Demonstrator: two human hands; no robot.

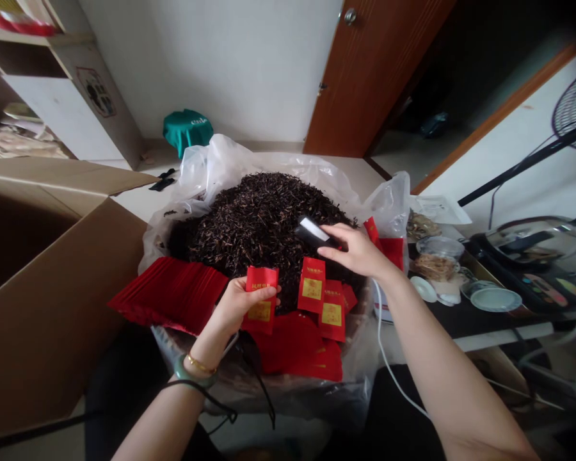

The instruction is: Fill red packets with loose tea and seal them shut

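Note:
My left hand (242, 301) is closed on a small red tea packet (260, 326) with a gold label, thumb across its front. Above the front right of the heap, my right hand (350, 250) grips a small black block with a white strip (312, 232); its exact kind cannot be made out. Dark loose tea leaves (264, 214) rise in a mound below and beyond both hands. Two labelled red packets (312, 285) lie just below my right hand. More red packets (292, 342) are spread in front, and a tight row of red packets (168, 291) rests at the left.
Clear plastic sheeting (221, 160) surrounds the leaves. A large open cardboard box (38, 314) stands at left. On the right, a black-topped table (480, 326) bears tubs and an appliance. A white cord (381, 339) hangs beside my right forearm; black cords cross my left wrist.

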